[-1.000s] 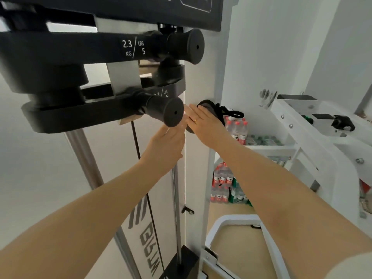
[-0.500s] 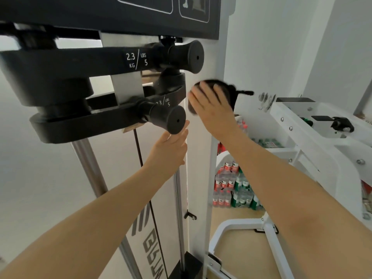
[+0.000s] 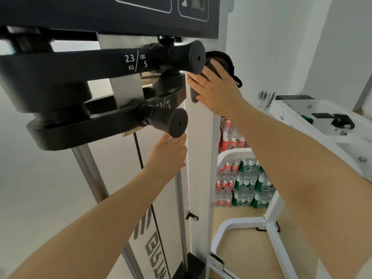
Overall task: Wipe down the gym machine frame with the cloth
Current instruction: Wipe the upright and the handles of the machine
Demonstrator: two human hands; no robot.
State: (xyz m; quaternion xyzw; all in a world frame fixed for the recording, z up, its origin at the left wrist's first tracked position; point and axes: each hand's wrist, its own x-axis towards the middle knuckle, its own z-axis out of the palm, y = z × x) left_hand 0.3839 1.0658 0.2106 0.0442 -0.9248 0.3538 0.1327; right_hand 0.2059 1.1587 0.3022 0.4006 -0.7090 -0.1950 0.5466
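Note:
The white upright post (image 3: pixel 199 162) of the gym machine frame runs down the middle of the view. My right hand (image 3: pixel 217 87) presses a dark cloth (image 3: pixel 221 61) flat against the post near its top, fingers straight, just below the black panel (image 3: pixel 120 15). The cloth is partly hidden behind the upper knob. My left hand (image 3: pixel 167 154) rests against the post's left edge lower down, just under the lower black add-on weight knob (image 3: pixel 177 123). Its fingertips are hidden by the knob.
Two black add-on weight arms marked 2.3 KG / 5 LBS (image 3: pixel 134 62) stick out at the left, the upper knob (image 3: pixel 193 57) beside my right hand. A steel guide rod (image 3: pixel 88 170) and cable run below. Bottled-water packs (image 3: pixel 241 186) and another white machine (image 3: pixel 314 125) stand at the right.
My right hand has slid the cloth up the post, from beside the lower knob to beside the upper knob. My left hand has stayed at the post's edge under the lower knob.

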